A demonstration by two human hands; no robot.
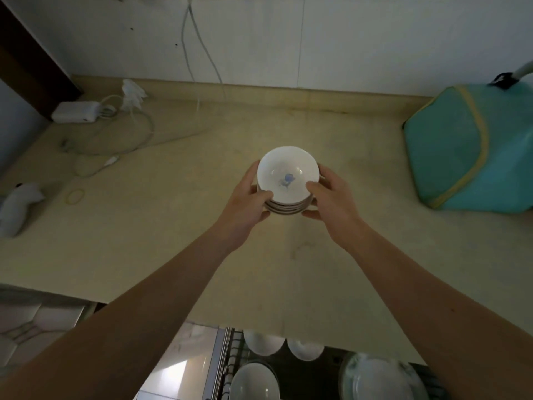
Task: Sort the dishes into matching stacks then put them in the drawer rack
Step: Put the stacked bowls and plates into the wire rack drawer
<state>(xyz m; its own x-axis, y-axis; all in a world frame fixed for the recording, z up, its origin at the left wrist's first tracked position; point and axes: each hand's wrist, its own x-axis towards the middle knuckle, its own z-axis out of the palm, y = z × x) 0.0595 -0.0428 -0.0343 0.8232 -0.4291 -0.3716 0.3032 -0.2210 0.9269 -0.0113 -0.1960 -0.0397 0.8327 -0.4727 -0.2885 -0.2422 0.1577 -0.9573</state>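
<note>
Beige counter (178,226): white, blue-flowered bowl stack (287,183) between both hands.

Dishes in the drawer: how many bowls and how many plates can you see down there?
White bowls: 3, at and.
Greenish plate stack: 1; its plates cannot be counted apart.
Total: 4 items seen in the drawer rack.

Beige stone countertop (178,226), white tiled wall (288,39), dim light, pale floor tiles (178,370)
</note>
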